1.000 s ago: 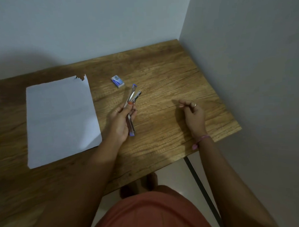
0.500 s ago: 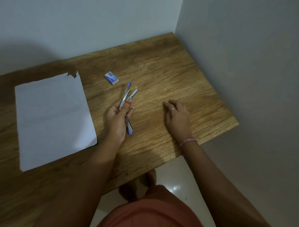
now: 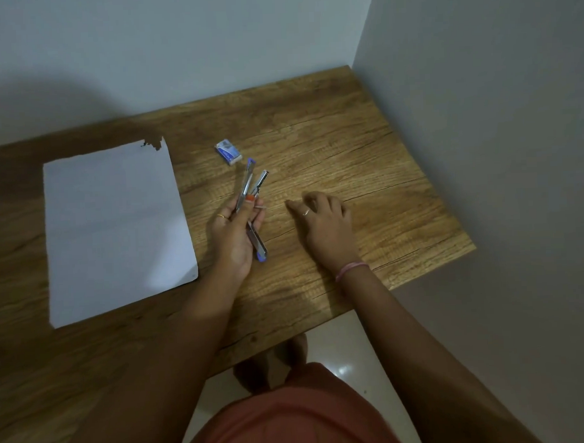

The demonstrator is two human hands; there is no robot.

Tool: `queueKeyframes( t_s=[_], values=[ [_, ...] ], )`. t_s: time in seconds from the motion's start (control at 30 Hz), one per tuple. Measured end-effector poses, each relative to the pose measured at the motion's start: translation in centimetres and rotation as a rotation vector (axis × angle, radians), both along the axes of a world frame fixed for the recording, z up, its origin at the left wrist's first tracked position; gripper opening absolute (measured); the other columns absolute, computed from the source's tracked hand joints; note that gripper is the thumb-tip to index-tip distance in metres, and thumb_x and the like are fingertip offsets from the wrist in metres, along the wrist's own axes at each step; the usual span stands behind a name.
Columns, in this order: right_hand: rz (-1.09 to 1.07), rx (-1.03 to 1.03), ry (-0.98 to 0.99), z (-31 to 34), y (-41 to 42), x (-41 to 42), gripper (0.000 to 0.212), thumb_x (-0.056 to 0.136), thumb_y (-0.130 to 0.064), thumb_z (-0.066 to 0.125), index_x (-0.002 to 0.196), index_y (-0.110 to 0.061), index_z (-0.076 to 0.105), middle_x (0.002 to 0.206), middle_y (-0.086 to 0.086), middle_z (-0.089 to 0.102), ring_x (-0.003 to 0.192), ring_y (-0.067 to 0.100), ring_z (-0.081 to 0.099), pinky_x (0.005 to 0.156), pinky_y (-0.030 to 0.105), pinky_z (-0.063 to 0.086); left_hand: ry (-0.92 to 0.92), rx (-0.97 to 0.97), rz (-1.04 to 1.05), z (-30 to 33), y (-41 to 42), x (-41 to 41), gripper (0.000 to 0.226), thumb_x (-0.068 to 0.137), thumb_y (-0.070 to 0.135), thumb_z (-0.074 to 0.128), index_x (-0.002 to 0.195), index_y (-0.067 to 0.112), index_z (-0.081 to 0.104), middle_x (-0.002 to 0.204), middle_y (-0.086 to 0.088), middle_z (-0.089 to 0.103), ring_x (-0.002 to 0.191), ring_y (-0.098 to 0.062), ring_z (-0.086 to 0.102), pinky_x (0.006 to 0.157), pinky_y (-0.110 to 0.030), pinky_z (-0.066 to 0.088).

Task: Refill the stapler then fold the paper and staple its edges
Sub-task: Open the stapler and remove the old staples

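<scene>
The brown wooden counter [image 3: 364,144] sits in a corner between two walls. On its left part lies the big white sheet of paper [image 3: 117,225], flat and not folded yet, with a torn far corner.

Your left hand [image 3: 232,237] is near the middle of the counter. Its fingers [image 3: 249,199] are wrapped tight around the thin silver stapler with blue ends [image 3: 253,203]. The stapler is swung open, so two long metal parts point away from you and a little to the right, like a narrow V. One blue end sticks out below your palm, toward you.

Your right hand [image 3: 327,219] lies just to the right of the stapler, palm down. Its fingers are bent and close together, tips pointing left at the open stapler. You may be pinching something tiny there, but it is too small to tell.

The small white and blue staple box [image 3: 228,152] lies just past the stapler tips, farther from you. Your left hand is a bit nearer to it, but it is busy, so your right hand looks like the one to do the filling
</scene>
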State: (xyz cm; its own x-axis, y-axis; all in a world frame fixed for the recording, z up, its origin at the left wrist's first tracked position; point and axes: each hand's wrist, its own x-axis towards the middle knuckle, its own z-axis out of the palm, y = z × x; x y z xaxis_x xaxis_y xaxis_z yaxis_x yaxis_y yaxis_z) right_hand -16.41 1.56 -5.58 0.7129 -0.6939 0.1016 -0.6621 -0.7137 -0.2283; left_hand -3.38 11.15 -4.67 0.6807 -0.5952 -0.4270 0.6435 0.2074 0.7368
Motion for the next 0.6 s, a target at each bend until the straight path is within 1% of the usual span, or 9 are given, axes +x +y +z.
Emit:
queueKeyframes(
  t_s=[0.1, 0.2, 0.27, 0.33, 0.37, 0.4, 0.47, 0.53, 0.6],
  values=[
    [-0.036, 0.03, -0.077, -0.3, 0.0, 0.1, 0.039, 0.092, -0.021, 0.051, 0.126, -0.038, 0.058, 0.133, 0.004, 0.053, 0.119, 0.028, 0.045, 0.098, 0.047, 0.028, 0.011, -0.021, 0.008, 0.2, 0.0, 0.0, 0.017, 0.092, 0.007, 0.061, 0.109, 0.01, 0.064, 0.104, -0.009, 0.072, 0.096, -0.016, 0.071, 0.081, -0.027, 0.056],
    [-0.089, 0.112, -0.216, -0.2, 0.0, 0.0, 0.044, 0.092, -0.017, 0.049, 0.129, -0.041, 0.056, 0.127, -0.001, 0.057, 0.116, 0.023, 0.047, 0.098, 0.042, 0.027, 0.04, -0.041, 0.016, 0.3, 0.0, 0.0, 0.015, 0.093, 0.005, 0.06, 0.106, 0.01, 0.064, 0.1, -0.008, 0.073, 0.093, -0.016, 0.072, 0.082, -0.028, 0.057],
    [-0.171, 0.276, -0.377, 0.1, -0.5, 0.0, 0.051, 0.088, -0.006, 0.047, 0.131, -0.033, 0.055, 0.122, -0.001, 0.061, 0.114, 0.02, 0.05, 0.102, 0.043, 0.03, 0.071, -0.058, 0.015, 0.4, 0.0, 0.1, 0.015, 0.093, 0.004, 0.059, 0.106, 0.009, 0.063, 0.098, -0.008, 0.074, 0.092, -0.015, 0.072, 0.083, -0.028, 0.057],
    [-0.23, 0.424, -0.533, 0.3, -1.3, -0.2, 0.049, 0.085, 0.004, 0.047, 0.126, -0.02, 0.059, 0.117, 0.0, 0.066, 0.108, 0.017, 0.057, 0.103, 0.044, 0.038, 0.108, -0.074, 0.007, 0.5, 0.0, 0.2, 0.015, 0.093, 0.003, 0.058, 0.106, 0.008, 0.064, 0.096, -0.007, 0.074, 0.091, -0.015, 0.072, 0.084, -0.029, 0.057],
    [-0.241, 0.496, -0.602, 0.4, -1.5, -0.2, 0.045, 0.086, 0.007, 0.046, 0.122, -0.016, 0.061, 0.113, 0.0, 0.068, 0.103, 0.015, 0.06, 0.1, 0.04, 0.043, 0.127, -0.081, 0.001, 0.6, 0.0, 0.3, 0.015, 0.094, 0.003, 0.057, 0.107, 0.008, 0.064, 0.095, -0.006, 0.075, 0.091, -0.014, 0.072, 0.085, -0.029, 0.057],
    [-0.248, 0.567, -0.66, 0.5, -1.7, -0.2, 0.042, 0.086, 0.009, 0.046, 0.117, -0.013, 0.063, 0.108, 0.001, 0.07, 0.102, 0.014, 0.063, 0.097, 0.033, 0.046, 0.149, -0.088, -0.006, 0.6, 0.1, 0.4, 0.016, 0.095, 0.004, 0.055, 0.107, 0.007, 0.064, 0.093, -0.005, 0.075, 0.09, -0.013, 0.072, 0.086, -0.028, 0.056],
    [-0.272, 0.669, -0.724, 0.7, -1.6, -0.1, 0.037, 0.086, 0.012, 0.046, 0.11, -0.009, 0.065, 0.102, 0.002, 0.071, 0.101, 0.011, 0.065, 0.094, 0.021, 0.045, 0.217, -0.103, -0.014, 0.9, 0.1, 0.6, 0.015, 0.096, 0.005, 0.053, 0.106, 0.006, 0.065, 0.087, -0.003, 0.076, 0.087, -0.012, 0.072, 0.087, -0.028, 0.055],
    [-0.289, 0.7, -0.732, 0.9, -1.4, 0.1, 0.034, 0.086, 0.011, 0.047, 0.105, -0.009, 0.067, 0.098, -0.001, 0.071, 0.097, 0.006, 0.064, 0.092, 0.015, 0.044, 0.301, -0.116, -0.012, 1.2, 0.1, 0.9, 0.015, 0.097, 0.008, 0.051, 0.1, 0.007, 0.066, 0.082, -0.002, 0.075, 0.083, -0.01, 0.072, 0.092, -0.03, 0.053],
    [-0.276, 0.701, -0.743, 1.1, -1.0, 0.3, 0.031, 0.086, 0.008, 0.05, 0.1, -0.012, 0.069, 0.094, -0.009, 0.07, 0.093, 0.0, 0.064, 0.086, 0.012, 0.045, 0.355, -0.123, -0.005, 1.5, 0.1, 1.2, 0.014, 0.098, 0.01, 0.051, 0.099, 0.007, 0.064, 0.082, -0.001, 0.072, 0.081, -0.009, 0.07, 0.097, -0.031, 0.05]
  ],
)
